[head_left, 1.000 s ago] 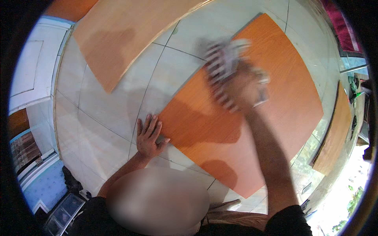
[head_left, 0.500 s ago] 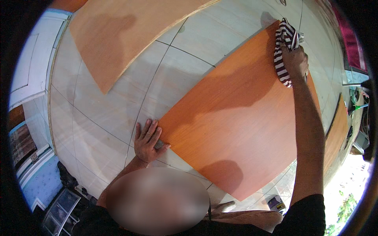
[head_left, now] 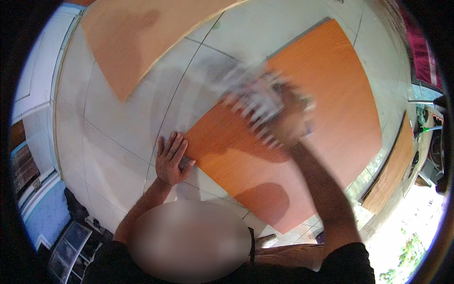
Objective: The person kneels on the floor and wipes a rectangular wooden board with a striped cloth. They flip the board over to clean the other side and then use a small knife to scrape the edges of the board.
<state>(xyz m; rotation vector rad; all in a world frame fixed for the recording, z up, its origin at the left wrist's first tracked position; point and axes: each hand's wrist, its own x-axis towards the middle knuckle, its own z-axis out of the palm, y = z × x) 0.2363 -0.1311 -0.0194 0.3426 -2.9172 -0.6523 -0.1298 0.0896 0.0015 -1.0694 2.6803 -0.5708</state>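
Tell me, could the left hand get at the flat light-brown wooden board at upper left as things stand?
Probably yes: only pale floor tiles show between the left hand and the light-brown board, though reaching may mean leaving the flat orange wood-grain panel.

We see a plain black top (head_left: 293, 274) along the lower edge, its surface dark and matte, with folds hard to pick out. Its right sleeve (head_left: 347, 262) is short and loose, ending in a wide, uneven hem above the elbow; the left sleeve (head_left: 105, 258) is equally black, and its hem is hard to make out. Below it we find brownish trousers (head_left: 291, 255), softly creased, beside a narrow dark strip (head_left: 252, 244) that we cannot identify. Both forearms are bare, as are the slim-fingered left hand (head_left: 172, 161) and the motion-blurred right hand (head_left: 288, 118). A smooth blurred oval (head_left: 189, 241) masks the head.
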